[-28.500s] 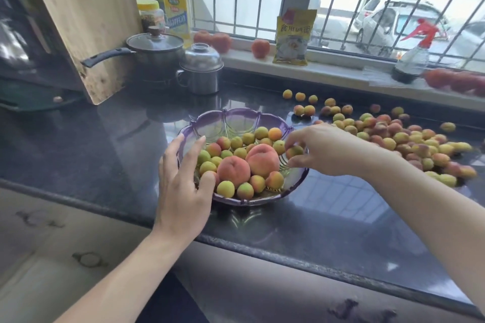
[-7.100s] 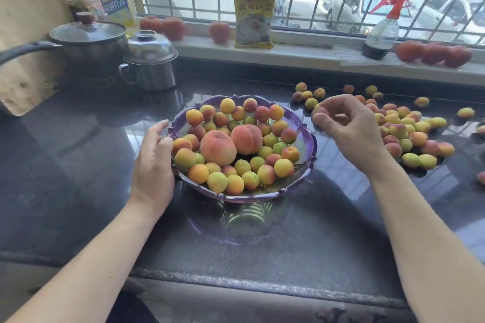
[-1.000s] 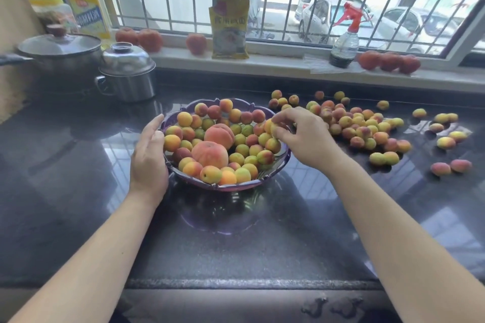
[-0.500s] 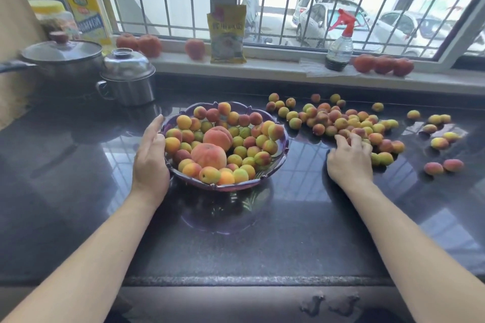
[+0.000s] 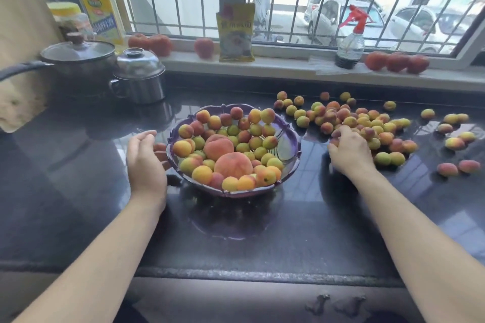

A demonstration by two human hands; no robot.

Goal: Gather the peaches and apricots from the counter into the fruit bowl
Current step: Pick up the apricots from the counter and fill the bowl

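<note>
While the left hand (image 5: 147, 162) is laid loosely open against the bowl (image 5: 290, 143), presumably to steady it, the right hand (image 5: 349, 151) is curled over apricots (image 5: 378, 126) heaped on the counter (image 5: 262, 238), evidently being grasped.

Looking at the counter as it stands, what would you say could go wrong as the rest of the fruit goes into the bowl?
1. The fruit bowl is already heaped, with apricots sitting at its rim; further handfuls may roll off.
2. The left hand only rests beside the bowl, so a bump could shift it on the glossy counter.
3. The right hand is scooping into the loose pile; stray fruit could roll away across the counter.
</note>
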